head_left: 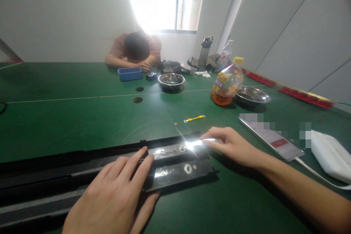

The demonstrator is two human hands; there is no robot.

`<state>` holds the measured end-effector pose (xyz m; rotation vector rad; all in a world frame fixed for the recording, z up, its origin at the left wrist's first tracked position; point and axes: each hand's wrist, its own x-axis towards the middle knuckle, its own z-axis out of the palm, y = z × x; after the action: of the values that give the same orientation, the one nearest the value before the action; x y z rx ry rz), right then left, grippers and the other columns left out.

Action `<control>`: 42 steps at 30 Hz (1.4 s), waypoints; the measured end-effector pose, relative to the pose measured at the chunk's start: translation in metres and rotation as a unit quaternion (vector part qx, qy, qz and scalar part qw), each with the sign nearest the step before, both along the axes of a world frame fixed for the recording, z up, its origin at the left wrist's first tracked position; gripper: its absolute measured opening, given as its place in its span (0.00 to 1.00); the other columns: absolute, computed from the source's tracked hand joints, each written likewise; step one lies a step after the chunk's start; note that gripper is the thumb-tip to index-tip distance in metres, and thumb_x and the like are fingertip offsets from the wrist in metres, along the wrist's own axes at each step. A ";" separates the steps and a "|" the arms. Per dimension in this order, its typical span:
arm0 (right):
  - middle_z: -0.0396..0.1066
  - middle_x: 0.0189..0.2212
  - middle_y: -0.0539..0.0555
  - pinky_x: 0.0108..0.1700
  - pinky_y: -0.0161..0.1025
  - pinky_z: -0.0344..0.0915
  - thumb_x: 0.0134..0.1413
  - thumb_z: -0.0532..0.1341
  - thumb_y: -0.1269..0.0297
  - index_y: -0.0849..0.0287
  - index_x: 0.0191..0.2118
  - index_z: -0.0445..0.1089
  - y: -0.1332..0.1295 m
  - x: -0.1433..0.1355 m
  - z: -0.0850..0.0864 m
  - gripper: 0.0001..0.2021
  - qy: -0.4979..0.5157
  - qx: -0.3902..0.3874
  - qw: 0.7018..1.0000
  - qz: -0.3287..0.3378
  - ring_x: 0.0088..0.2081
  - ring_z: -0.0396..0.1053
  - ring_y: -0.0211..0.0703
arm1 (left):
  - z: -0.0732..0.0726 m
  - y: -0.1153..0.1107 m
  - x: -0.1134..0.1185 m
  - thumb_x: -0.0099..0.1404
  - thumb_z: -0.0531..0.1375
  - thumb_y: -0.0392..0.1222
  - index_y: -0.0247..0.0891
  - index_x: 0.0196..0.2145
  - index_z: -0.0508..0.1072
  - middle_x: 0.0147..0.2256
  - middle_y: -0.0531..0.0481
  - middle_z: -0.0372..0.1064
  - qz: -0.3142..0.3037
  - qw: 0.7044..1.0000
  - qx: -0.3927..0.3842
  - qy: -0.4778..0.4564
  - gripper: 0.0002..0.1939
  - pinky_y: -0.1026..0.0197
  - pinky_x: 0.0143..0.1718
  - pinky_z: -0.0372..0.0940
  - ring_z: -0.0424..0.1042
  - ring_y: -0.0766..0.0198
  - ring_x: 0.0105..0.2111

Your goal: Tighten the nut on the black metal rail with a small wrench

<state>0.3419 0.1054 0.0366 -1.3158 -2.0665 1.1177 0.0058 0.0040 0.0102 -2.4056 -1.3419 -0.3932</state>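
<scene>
A long black metal profile (170,179) lies across the table from the left, with two shiny strips near its right end. My left hand (115,186) grips it, fingers stretched over the top and thumb at the near edge. My right hand (230,144) is closed around a shiny metal wrench (193,143) at the profile's right end. The wrench's head is at a small round fitting (182,148) on the far strip; glare blurs the contact. On the near strip sits a washer-like ring (188,169). Beyond the profile lie a yellow ring-terminal cable (195,118) and a small brass-coloured nut (176,124).
To the right lie a phone (271,139) with a white cable and a white box (329,153). Farther back stand a drink bottle (226,84), two metal bowls (171,79) and a blue bin (130,74). A person (134,49) leans head-down on the far edge.
</scene>
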 end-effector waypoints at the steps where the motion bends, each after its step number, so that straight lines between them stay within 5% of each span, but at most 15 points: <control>1: 0.83 0.45 0.58 0.50 0.46 0.70 0.64 0.66 0.52 0.56 0.44 0.85 0.000 0.000 0.000 0.15 0.001 -0.003 1.000 -0.002 0.46 0.78 0.55 | 0.000 0.000 0.000 0.67 0.61 0.58 0.43 0.65 0.69 0.63 0.45 0.72 0.001 1.000 0.001 0.000 0.32 0.46 0.50 0.71 0.75 0.49 0.51; 42: 0.83 0.44 0.57 0.51 0.47 0.69 0.64 0.67 0.51 0.57 0.44 0.85 0.003 0.005 -0.002 0.15 0.010 -0.004 1.000 0.007 0.46 0.79 0.53 | -0.001 -0.001 -0.001 0.67 0.61 0.58 0.43 0.64 0.70 0.62 0.46 0.73 -0.002 1.000 0.006 0.000 0.32 0.47 0.49 0.72 0.76 0.50 0.51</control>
<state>0.3464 0.1089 0.0345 -1.2894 -2.0628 1.1412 0.0043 0.0030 0.0091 -2.3998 -1.3309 -0.4010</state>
